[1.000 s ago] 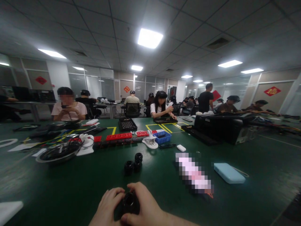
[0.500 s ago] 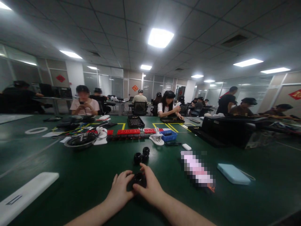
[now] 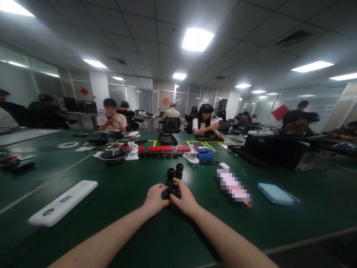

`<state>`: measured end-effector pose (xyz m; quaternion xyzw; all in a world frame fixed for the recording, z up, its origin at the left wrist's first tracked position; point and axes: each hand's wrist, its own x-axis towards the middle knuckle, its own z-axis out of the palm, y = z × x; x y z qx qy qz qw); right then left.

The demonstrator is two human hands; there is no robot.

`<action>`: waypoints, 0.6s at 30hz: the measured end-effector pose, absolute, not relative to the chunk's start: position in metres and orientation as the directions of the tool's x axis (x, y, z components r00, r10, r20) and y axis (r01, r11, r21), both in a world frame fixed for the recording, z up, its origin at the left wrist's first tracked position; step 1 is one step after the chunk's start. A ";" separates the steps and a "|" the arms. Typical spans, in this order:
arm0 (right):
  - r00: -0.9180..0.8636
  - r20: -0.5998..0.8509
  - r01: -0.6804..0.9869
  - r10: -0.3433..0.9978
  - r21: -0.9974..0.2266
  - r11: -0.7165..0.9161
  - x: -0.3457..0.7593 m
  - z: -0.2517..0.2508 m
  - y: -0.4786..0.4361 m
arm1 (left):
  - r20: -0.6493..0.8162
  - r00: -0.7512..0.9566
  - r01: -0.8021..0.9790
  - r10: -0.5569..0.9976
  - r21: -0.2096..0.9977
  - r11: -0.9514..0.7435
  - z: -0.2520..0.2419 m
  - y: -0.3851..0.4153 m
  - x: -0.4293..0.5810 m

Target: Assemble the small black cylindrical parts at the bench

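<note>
Both my hands meet low over the table in front of me. My left hand [image 3: 157,198] has its fingers curled against the left side of a black round part with an open top [image 3: 173,188]; its grip is partly hidden. My right hand [image 3: 185,198] closes on the same part from the right, thumb at the near side and index finger at the far side. Just beyond my fingers stand several similar parts, close together: a black round part on the left [image 3: 171,173], one on the right [image 3: 179,173] and one behind [image 3: 179,166].
A white power bank-like block [image 3: 64,203] lies at left. To the right are a blurred-out pink item [image 3: 233,185] and a light blue case [image 3: 275,193]. Farther back stand a blue bin [image 3: 205,153], a white clamp-like piece [image 3: 192,155], red strips [image 3: 160,148] and a black computer case [image 3: 275,150].
The view has shifted, so the table things sit higher and those at left lie farther right. My left fingers, spread before, are now curled in closer to the black part.
</note>
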<state>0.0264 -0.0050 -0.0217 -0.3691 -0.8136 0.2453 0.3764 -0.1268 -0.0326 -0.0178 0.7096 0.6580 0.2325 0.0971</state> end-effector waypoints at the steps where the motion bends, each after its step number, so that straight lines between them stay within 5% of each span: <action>1: -0.441 0.434 0.422 0.785 -0.672 0.609 0.027 -0.022 -0.005 | 0.209 0.027 0.889 0.977 0.441 -0.119 -0.018 -0.033 -0.127; 8: -0.342 0.467 0.492 0.815 -0.650 0.579 0.021 -0.024 0.001 | 0.227 0.039 0.887 0.973 0.441 -0.138 -0.014 -0.035 -0.125; 18: -0.422 0.479 0.394 0.769 -0.667 0.632 0.022 -0.023 -0.001 | 0.211 0.049 0.885 0.976 0.445 -0.141 -0.012 -0.034 -0.125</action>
